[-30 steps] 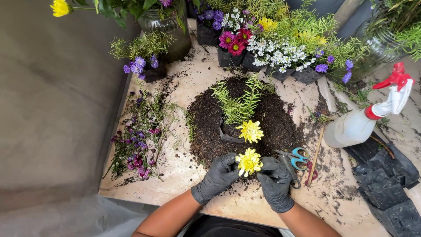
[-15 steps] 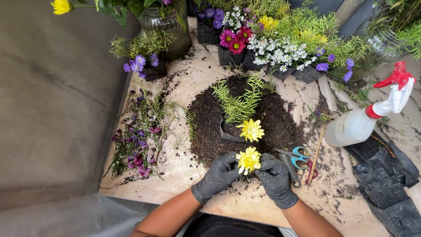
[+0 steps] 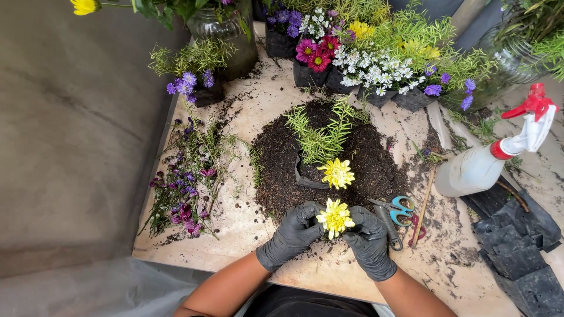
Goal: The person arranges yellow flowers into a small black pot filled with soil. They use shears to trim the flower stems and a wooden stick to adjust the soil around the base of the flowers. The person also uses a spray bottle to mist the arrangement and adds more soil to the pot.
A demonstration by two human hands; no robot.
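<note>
Soil-strewn and pale, the surface (image 3: 247,223) carries a round mound of dark soil (image 3: 376,170) at its centre. A feathery green plant (image 3: 322,138) stands in the middle of the mound, with a small black pot (image 3: 305,179) at its base. One yellow flower (image 3: 336,173) sits just in front of that plant, on the near side of the mound.

My left hand (image 3: 292,235) and my right hand (image 3: 369,242), both in black gloves, meet at the near edge of the mound. The fingers of both hands are closed around the base of a second yellow flower (image 3: 335,218), which stands upright between them with its head facing up. Its stem is hidden by the gloves.

Scissors (image 3: 395,209) with blue handles lie on the surface just beside my right hand, next to a thin wooden stick (image 3: 424,202). A spray bottle (image 3: 487,164) with a red trigger lies on its side further right, and black plastic sheets (image 3: 517,246) lie near it at the right edge.

A loose bunch of purple flowers (image 3: 185,188) lies on the surface to the left of the mound, well apart from my hands. Potted flowers (image 3: 358,58) in pink, white, purple and yellow line the far edge, and a glass jar (image 3: 226,35) stands at the far left.
</note>
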